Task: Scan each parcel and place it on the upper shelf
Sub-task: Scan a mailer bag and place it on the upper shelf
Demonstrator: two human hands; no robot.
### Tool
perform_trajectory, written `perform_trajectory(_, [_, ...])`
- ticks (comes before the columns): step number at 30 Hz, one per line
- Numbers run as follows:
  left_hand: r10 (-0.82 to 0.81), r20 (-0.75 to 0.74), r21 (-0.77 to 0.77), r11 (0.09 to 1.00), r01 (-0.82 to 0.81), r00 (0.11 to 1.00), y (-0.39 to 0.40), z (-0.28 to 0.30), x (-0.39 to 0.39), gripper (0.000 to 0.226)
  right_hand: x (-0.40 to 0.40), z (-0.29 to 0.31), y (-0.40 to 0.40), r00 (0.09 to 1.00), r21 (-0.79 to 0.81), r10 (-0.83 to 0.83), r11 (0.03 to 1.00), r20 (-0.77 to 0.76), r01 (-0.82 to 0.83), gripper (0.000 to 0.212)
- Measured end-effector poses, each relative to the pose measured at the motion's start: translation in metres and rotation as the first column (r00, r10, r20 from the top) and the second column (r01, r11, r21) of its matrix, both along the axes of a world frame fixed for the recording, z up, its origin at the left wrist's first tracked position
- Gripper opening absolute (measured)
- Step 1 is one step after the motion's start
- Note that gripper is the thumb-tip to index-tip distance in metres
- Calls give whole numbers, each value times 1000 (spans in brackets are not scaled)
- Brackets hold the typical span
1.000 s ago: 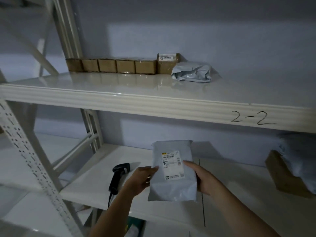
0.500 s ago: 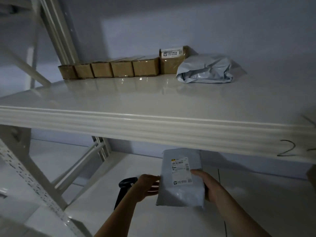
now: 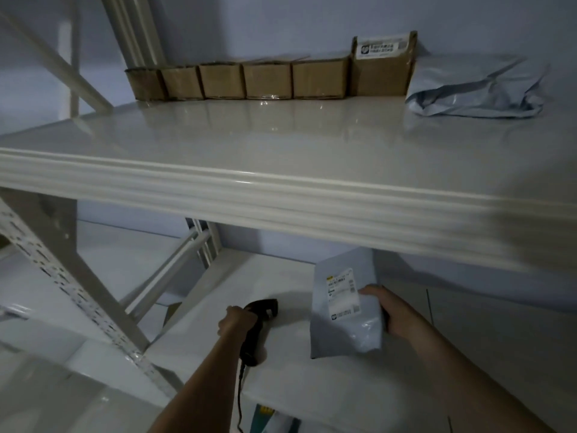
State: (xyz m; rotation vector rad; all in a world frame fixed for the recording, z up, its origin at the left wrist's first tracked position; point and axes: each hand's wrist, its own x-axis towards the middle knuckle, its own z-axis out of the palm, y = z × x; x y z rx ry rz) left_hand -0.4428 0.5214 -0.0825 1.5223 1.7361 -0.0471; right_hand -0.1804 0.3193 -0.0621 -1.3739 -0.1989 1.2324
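A grey poly-bag parcel (image 3: 345,304) with a white label facing me is held upright above the lower shelf (image 3: 312,376) by my right hand (image 3: 392,310), which grips its right edge. My left hand (image 3: 235,320) is wrapped round the handle of a black barcode scanner (image 3: 257,326), just left of the parcel; its cable hangs down past the shelf edge. The upper shelf (image 3: 281,195) runs across the view above both hands. On it stand several brown cardboard boxes (image 3: 268,79) in a row along the wall, with a crumpled grey bag parcel (image 3: 474,89) at their right end.
A perforated white upright (image 3: 71,276) and diagonal braces (image 3: 168,270) of the rack stand at the left. The upper shelf's front lip overhangs the parcel's top. Something green and white (image 3: 274,421) shows below the lower shelf.
My left hand has let go of the parcel and taken hold of the scanner. The parcel now hangs from my right hand alone. The view has shifted up and closer to the rack.
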Motion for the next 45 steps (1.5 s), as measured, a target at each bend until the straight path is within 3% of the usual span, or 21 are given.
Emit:
perform_trajectory(5, [-198, -20, -114, 974, 195, 980, 10, -19, 3, 62, -23, 6, 7, 998, -55, -54, 997, 44, 56, 42])
perform_trajectory(10, [-301, 11, -38, 953, 301, 953, 7, -32, 6, 52, -30, 0, 6, 988, -95, -101, 989, 121, 112, 43])
perform_trajectory(17, [-411, 301, 158, 911, 380, 860, -13, 1, 26, 41, -35, 0, 6, 970, -60, -198, 976, 139, 208, 46])
perform_trajectory(20, [-318, 584, 142, 946, 291, 747, -17, 31, 41, 36, -38, 4, 10, 950, -4, -244, 968, 197, 249, 45])
perform_trajectory(23, [-261, 683, 24, 941, 337, 682, -21, 57, 52, 17, -41, 9, 12, 909, -2, -280, 956, 309, 295, 50])
perform_trajectory(25, [-207, 702, -75, 930, 360, 682, -24, 69, 56, 8, -44, 14, 11, 880, -22, -274, 952, 389, 306, 49])
perform_trajectory(30, [-264, 694, -45, 913, 406, 670, -28, 78, 63, 7, -48, 17, 11, 822, 15, -308, 939, 478, 343, 58])
perform_trajectory(36, [-275, 698, -61, 897, 438, 661, -33, 80, 64, 6, -49, 11, 8, 800, 64, -381, 915, 463, 399, 61])
perform_trajectory(45, [-305, 686, -64, 879, 472, 661, -44, 80, 64, 7, -53, -1, 2, 827, 80, -356, 930, 436, 358, 53])
